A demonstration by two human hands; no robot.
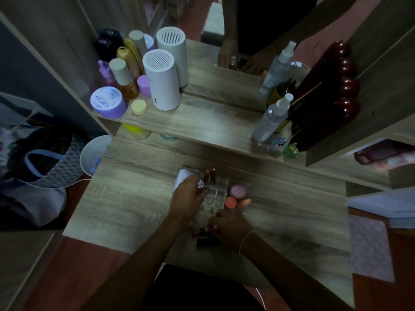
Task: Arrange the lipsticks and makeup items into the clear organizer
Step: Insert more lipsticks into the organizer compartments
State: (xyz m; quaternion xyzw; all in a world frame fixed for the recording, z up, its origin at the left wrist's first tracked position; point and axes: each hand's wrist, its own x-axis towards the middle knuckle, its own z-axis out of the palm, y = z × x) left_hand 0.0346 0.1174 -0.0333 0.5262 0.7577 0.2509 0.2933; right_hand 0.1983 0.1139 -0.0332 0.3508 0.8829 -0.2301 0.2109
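Note:
The clear organizer (215,194) sits on the wooden desk in front of me. Two dark lipsticks (210,175) stand upright in its far-left slots. A pink round compact (237,191) and an orange round item (230,202) rest in its right side. My left hand (187,196) is at the organizer's left edge, its fingers closed on a silver-capped lipstick (200,184). My right hand (231,227) lies just in front of the organizer, over loose lipsticks (205,231) on the desk; whether it grips one is hidden.
A white object (182,179) lies left of the organizer. The raised shelf behind holds a white cylinder (162,80), purple jar (108,102), bottles, a spray bottle (272,117) and small figurines (290,150). A mirror stands behind. A white bin (91,156) sits left of the desk.

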